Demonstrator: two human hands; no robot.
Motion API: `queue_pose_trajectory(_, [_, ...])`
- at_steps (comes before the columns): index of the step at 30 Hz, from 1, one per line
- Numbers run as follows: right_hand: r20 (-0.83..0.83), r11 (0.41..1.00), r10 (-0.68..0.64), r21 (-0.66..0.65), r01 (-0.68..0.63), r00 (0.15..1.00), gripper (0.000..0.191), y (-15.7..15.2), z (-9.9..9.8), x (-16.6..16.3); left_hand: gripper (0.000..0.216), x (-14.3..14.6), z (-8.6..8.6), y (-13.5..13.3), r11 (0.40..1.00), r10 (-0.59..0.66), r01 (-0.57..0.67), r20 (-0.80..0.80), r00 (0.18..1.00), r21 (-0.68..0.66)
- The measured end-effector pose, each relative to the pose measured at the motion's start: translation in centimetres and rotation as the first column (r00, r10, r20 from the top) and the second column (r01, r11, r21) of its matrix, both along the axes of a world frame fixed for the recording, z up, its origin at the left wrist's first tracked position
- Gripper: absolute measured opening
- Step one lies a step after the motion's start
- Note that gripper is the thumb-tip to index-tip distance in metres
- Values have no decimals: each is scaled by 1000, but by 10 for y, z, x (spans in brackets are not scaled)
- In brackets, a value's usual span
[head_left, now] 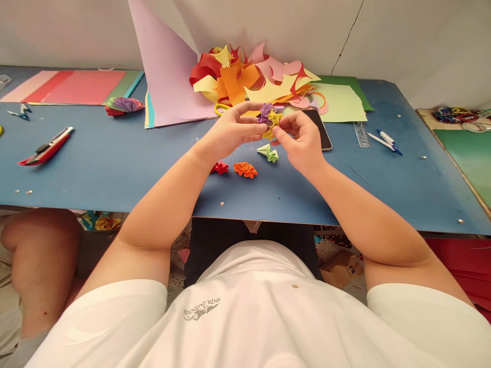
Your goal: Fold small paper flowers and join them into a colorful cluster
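Observation:
Above the blue table, both hands hold a small cluster of curled paper flowers (pixel 270 118), purple on the left and yellow on the right. My left hand (pixel 236 128) pinches its purple side. The thumb and fingers of my right hand (pixel 301 137) are closed on the yellow side. Just below lie pale green folded paper pieces (pixel 268 152), an orange pleated paper piece (pixel 245 169) and a red one (pixel 220 167), the last partly hidden by my left forearm.
A heap of coloured paper scraps (pixel 245 76) fills the back, near yellow scissors (pixel 221 109) and a phone (pixel 321 130). A red utility knife (pixel 48 147) lies left; pens (pixel 385 142) and a clear stencil ruler (pixel 361 134) lie right. Another person's knee (pixel 42 245) shows lower left.

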State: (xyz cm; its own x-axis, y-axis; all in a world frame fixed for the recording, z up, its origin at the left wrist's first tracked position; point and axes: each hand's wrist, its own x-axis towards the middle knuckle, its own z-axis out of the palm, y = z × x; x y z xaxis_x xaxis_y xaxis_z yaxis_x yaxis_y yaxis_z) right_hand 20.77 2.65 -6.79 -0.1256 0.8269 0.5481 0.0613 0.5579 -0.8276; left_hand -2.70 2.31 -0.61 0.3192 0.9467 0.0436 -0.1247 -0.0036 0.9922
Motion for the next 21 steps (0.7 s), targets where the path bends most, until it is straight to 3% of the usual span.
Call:
queue_pose_trajectory(15, [-79, 996, -80, -37, 77, 994, 93, -7, 5, -8, 56, 6, 0, -6, 999, 17, -18, 13, 1000, 45])
queue_pose_trajectory(21, [-47, 998, -64, -25, 63, 997, 78, -9, 7, -7, 61, 5, 3, -4, 999, 20, -21, 19, 1000, 45])
